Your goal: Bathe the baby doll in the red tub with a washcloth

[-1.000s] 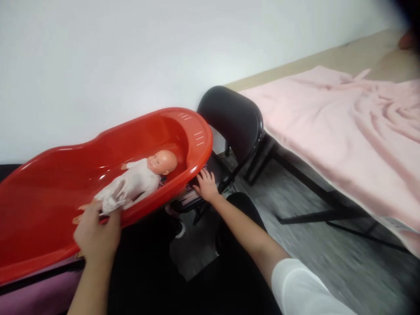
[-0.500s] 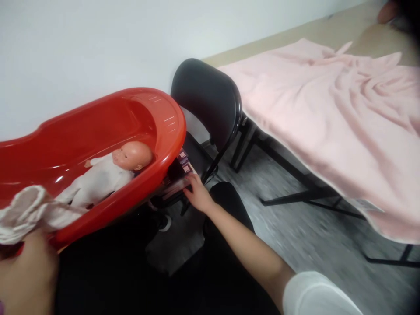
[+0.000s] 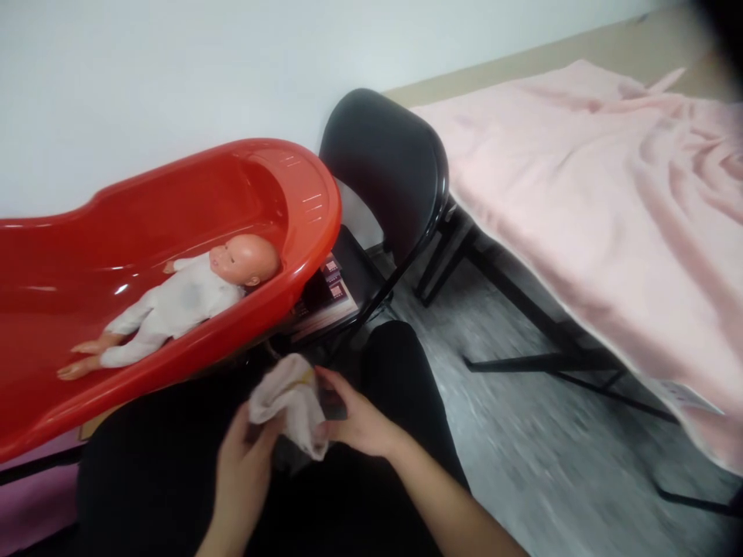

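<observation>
Remotely, I had my left hand (image 3: 247, 456) and right hand (image 3: 363, 424) both clamped on one whitish cloth (image 3: 290, 393) near one red tub (image 3: 313, 193) holding one doll (image 3: 186, 300); two printed squares (image 3: 337, 291) on papers (image 3: 330, 313) were unreadable

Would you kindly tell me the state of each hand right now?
Left hand: closed, holding the pale cloth.
Right hand: partly curled at the cloth's edge; whether it grips cannot be told.
</observation>
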{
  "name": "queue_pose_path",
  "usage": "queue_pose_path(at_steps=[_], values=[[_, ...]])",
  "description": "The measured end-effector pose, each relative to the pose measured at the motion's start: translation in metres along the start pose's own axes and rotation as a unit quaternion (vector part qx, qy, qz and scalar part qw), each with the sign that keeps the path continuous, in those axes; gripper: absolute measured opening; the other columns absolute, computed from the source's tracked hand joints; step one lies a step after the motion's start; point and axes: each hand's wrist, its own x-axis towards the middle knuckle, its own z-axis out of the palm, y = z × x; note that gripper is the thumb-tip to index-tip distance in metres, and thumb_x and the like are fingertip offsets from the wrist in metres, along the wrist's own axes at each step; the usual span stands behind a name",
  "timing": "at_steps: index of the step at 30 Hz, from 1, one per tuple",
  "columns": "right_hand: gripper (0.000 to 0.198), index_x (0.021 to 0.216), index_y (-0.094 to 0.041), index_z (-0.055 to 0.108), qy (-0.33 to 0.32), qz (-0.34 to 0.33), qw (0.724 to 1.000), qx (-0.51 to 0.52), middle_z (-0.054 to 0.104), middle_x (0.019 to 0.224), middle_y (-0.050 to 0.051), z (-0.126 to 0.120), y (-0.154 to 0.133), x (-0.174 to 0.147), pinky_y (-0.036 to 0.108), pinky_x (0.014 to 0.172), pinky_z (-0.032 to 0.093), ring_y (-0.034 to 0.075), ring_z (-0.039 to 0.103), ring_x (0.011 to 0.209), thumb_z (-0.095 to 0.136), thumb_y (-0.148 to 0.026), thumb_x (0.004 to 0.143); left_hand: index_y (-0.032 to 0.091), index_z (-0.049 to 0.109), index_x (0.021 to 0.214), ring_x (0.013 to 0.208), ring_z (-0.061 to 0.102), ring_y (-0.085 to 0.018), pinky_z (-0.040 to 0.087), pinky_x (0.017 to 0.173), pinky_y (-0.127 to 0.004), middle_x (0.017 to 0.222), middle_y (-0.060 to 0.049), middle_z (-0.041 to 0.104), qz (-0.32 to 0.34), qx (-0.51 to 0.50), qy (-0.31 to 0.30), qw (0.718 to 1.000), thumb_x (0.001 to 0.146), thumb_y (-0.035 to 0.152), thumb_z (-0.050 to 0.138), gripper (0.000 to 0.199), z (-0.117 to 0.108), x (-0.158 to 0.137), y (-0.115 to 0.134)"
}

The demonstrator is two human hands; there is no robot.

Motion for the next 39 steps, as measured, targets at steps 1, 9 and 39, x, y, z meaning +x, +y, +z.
queue_pose_path(at_steps=[1, 9, 39], values=[[0.081, 0.142, -0.027, 0.035, -0.021, 0.009, 1.000, -0.003, 0.047, 0.139, 0.006, -0.002, 0.002, 0.003, 0.037, 0.104, 0.037, 0.021, 0.047, 0.124, 0.075, -0.040, 0.072, 0.022, 0.063, 0.114, 0.099, 0.065, -0.026, 0.055, 0.081, -0.034, 0.107, -0.004, 0.070, -0.065, -0.093, -0.025, 0.993, 0.077, 0.044, 0.066, 0.043, 0.012, -0.006, -0.001], [0.033, 0.086, -0.018, 0.060, 0.059, 0.086, 0.988, -0.117, 0.052, 0.077, -0.004, -0.002, 0.006, 0.010, 0.023, 0.065, 0.035, 0.010, 0.044, 0.071, 0.075, -0.040, 0.068, 0.021, 0.061, 0.117, 0.095, 0.066, -0.021, 0.054, 0.086, -0.033, 0.108, -0.006, 0.069, -0.301, -0.364, -0.030, 0.881, 0.082, 0.032, 0.065, 0.037, 0.036, -0.009, -0.005], [0.032, 0.075, -0.018, 0.049, 0.209, 0.026, 0.953, 0.219, 0.047, 0.064, -0.005, -0.015, 0.013, 0.016, 0.020, 0.052, 0.031, 0.006, 0.041, 0.055, 0.065, -0.046, 0.081, 0.019, 0.066, 0.111, 0.107, 0.062, -0.028, 0.049, 0.088, -0.037, 0.115, -0.011, 0.067, -0.198, -0.203, -0.122, 0.951, 0.075, 0.056, 0.065, 0.052, 0.044, -0.016, -0.005]])
